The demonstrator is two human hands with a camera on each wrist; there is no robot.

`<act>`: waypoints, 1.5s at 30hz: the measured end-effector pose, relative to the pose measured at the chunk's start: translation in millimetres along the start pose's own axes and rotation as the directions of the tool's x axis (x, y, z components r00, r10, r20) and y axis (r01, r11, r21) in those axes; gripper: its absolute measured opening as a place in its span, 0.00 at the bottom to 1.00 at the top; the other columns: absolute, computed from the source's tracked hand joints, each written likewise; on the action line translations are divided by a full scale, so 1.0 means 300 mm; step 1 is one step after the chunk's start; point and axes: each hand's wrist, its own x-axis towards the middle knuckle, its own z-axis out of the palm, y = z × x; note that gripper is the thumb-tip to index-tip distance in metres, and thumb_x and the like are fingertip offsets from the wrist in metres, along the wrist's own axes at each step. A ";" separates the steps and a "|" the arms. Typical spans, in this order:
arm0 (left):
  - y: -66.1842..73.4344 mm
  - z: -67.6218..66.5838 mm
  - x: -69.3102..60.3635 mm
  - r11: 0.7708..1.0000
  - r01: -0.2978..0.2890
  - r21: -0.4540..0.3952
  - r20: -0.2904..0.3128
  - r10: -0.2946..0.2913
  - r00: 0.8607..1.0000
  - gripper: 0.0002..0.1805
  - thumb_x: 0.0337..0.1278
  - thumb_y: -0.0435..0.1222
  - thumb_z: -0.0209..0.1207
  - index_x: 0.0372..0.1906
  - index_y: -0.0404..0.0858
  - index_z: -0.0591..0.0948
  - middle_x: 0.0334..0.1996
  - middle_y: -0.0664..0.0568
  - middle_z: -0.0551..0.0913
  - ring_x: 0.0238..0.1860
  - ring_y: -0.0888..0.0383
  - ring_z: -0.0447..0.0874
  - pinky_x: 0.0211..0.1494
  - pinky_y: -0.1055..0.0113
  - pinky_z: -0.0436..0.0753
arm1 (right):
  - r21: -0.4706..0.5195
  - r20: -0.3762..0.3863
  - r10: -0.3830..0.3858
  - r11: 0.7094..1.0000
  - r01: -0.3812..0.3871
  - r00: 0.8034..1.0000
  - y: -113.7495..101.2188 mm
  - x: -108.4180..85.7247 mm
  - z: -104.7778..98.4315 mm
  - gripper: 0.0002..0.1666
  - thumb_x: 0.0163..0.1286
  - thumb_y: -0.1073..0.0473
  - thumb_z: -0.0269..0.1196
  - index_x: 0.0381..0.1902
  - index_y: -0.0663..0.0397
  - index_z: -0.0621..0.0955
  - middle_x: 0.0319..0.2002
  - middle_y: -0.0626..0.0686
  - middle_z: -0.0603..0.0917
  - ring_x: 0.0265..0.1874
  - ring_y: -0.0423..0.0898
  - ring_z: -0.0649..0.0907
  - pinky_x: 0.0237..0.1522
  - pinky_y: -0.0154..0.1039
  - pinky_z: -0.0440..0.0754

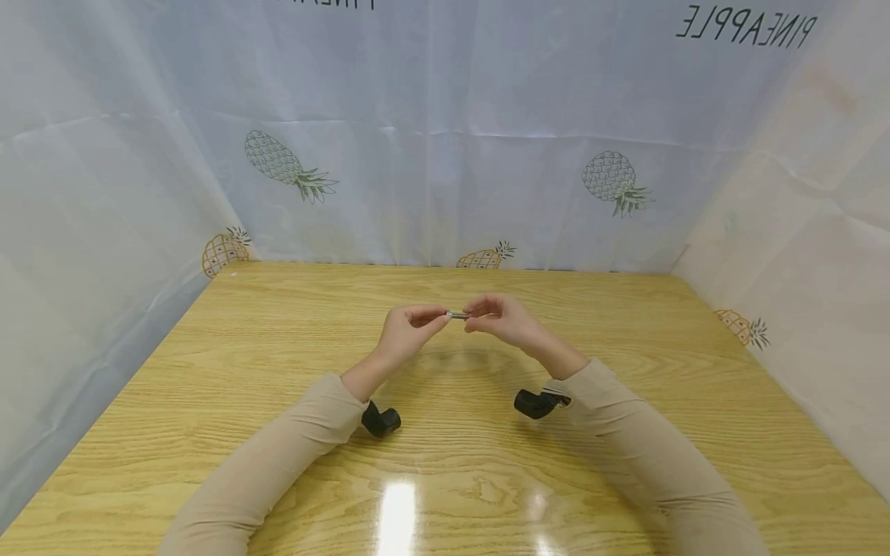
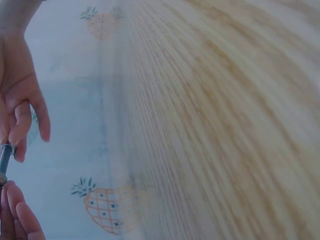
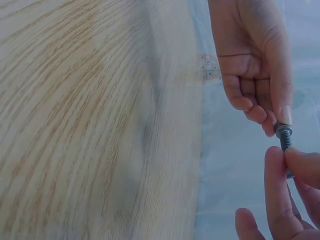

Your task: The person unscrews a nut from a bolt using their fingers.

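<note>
A small, threaded metal bolt (image 1: 457, 315) is held lengthwise in midair above the middle of a wood-grain table (image 1: 229, 386). Its left end is pinched between the thumb and fingers of the left hand (image 1: 405, 332); its right end is gripped by the fingertips of the right hand (image 1: 509, 321). Both ends are partly covered by fingers, so only a short shaft is seen between them. Beneath the wrists, below beige sleeves (image 1: 306, 428), black devices (image 1: 381, 421) are worn. Bright glare is reflected on the tabletop's near part. The table is enclosed by pale curtains (image 1: 431, 177), printed with pineapples and mirrored lettering.
</note>
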 end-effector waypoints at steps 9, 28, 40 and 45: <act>0.000 -0.001 0.002 1.000 0.001 -0.008 0.004 -0.001 1.000 0.18 0.61 0.36 0.58 0.53 0.31 0.80 0.53 0.39 0.81 0.53 0.46 0.80 0.54 0.60 0.81 | 0.049 0.056 -0.007 0.999 0.004 0.998 0.003 -0.001 -0.004 0.20 0.73 0.56 0.52 0.54 0.64 0.76 0.51 0.68 0.80 0.48 0.52 0.84 0.63 0.55 0.70; -0.064 0.002 0.038 1.000 -0.005 -0.018 0.003 0.005 1.000 0.18 0.60 0.38 0.59 0.53 0.34 0.80 0.52 0.41 0.82 0.52 0.48 0.81 0.53 0.60 0.81 | 0.081 0.041 0.019 0.996 -0.022 0.999 0.011 0.003 -0.004 0.20 0.70 0.56 0.56 0.54 0.63 0.76 0.44 0.58 0.86 0.50 0.50 0.83 0.65 0.55 0.68; -0.111 0.005 0.066 1.000 -0.021 -0.021 -0.001 0.021 1.000 0.19 0.59 0.41 0.60 0.52 0.36 0.81 0.52 0.44 0.82 0.51 0.50 0.81 0.54 0.60 0.81 | 0.098 0.071 0.008 0.995 -0.015 0.997 0.014 0.002 -0.007 0.23 0.72 0.53 0.54 0.57 0.63 0.74 0.49 0.64 0.83 0.50 0.52 0.83 0.65 0.55 0.68; -0.115 0.005 0.066 0.999 -0.030 -0.021 -0.001 0.030 1.000 0.19 0.59 0.41 0.60 0.52 0.36 0.81 0.51 0.44 0.82 0.51 0.50 0.81 0.54 0.60 0.81 | 0.088 0.052 0.010 0.996 -0.015 0.999 0.011 0.001 -0.005 0.20 0.71 0.57 0.55 0.55 0.64 0.76 0.47 0.61 0.84 0.49 0.49 0.84 0.65 0.53 0.69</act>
